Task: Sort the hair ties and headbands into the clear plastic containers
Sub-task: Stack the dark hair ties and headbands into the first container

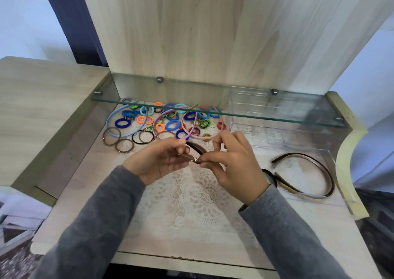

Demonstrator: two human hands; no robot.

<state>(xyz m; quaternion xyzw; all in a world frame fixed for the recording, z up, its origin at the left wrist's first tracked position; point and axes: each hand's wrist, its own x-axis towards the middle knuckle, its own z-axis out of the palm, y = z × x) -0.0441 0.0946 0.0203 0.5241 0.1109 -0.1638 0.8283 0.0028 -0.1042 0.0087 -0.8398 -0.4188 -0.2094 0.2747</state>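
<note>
Hands nearly touching over lace mat [191, 193]. Left hand [164, 161] and right hand [232, 167] both pinch thin brown hair ties [195, 161] with gold beads, held between them. We judge ties light, soft, stretchy and likely to tangle; bead gives surest pinch. Colourful pile [170, 118] lies beyond left hand. Clear container [341, 185] sits right of right hand, brown headband [302, 155] inside.

Curled fingers [215, 156] hide most of the brown hair ties [196, 161].
</note>
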